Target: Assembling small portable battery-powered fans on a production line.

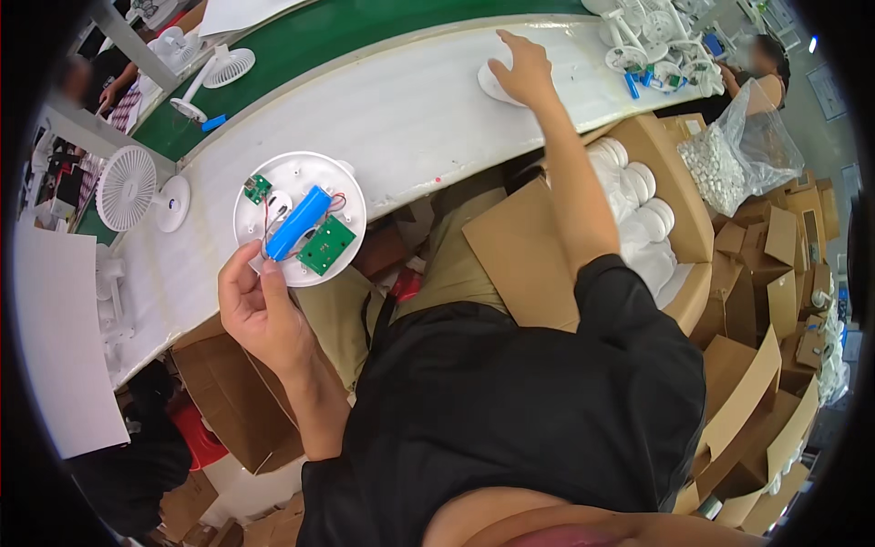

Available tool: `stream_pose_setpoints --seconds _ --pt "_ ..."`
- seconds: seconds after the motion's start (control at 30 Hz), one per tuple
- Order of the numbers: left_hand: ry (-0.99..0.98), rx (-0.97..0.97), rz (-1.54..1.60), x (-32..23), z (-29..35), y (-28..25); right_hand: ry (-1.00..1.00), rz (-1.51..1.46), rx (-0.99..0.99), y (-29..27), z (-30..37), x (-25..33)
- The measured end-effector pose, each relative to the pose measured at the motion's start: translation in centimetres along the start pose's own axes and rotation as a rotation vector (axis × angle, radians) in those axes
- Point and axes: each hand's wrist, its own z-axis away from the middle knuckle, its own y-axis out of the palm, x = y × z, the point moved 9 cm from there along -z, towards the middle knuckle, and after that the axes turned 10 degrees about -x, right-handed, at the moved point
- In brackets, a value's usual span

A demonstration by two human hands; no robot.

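While the left hand [264, 314] is holding up a white round base [305, 169] by the near edge of the table [437, 118], its thumb is pressing on the rim and the other fingers are curling in at the outside, so that grip is looking pretty closed. The base is sitting just past those fingertips, inner side facing the camera, and its guts are showing: a blue cylinder [299, 223] is lying diagonally across the middle, its lower end almost meeting the thumb tip. A bigger green board [326, 245] is sitting to the right of it, a smaller green board [258, 189] is sitting up by the left rim, and thin wires [338, 201] are looping off near the cylinder's upper end.

Meanwhile the right hand [526, 73] is hanging out well off to the right, over a white disc [492, 89] that's lying on the table. Those fingers are pointing left, fairly straight, but I'm not able to tell whether they're actually gripping the disc or just touching it.

As for markings, a white desk fan [126, 190] over on the left is showing a small dark blue mark on its foot, way too tiny to be making out.
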Motion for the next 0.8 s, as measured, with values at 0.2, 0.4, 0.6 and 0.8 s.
stream_pose_setpoints --seconds 0.2,0.4,0.6,0.8 --pt "-0.211 -0.071 0.169 0.8 0.7 1.9 -0.409 0.496 0.661 8.5 -0.7 -4.2" --pt "-0.263 -0.159 0.218 1.3 1.1 5.2 -0.432 0.168 0.612 2.7 -2.9 -3.4" --pt "-0.218 -0.127 0.193 -0.7 4.6 7.3 0.183 -1.024 0.602 -10.0 3.3 8.2" --pt "-0.186 -0.094 0.231 -4.5 5.1 6.6 0.391 -1.448 0.487 -12.7 8.9 20.7"
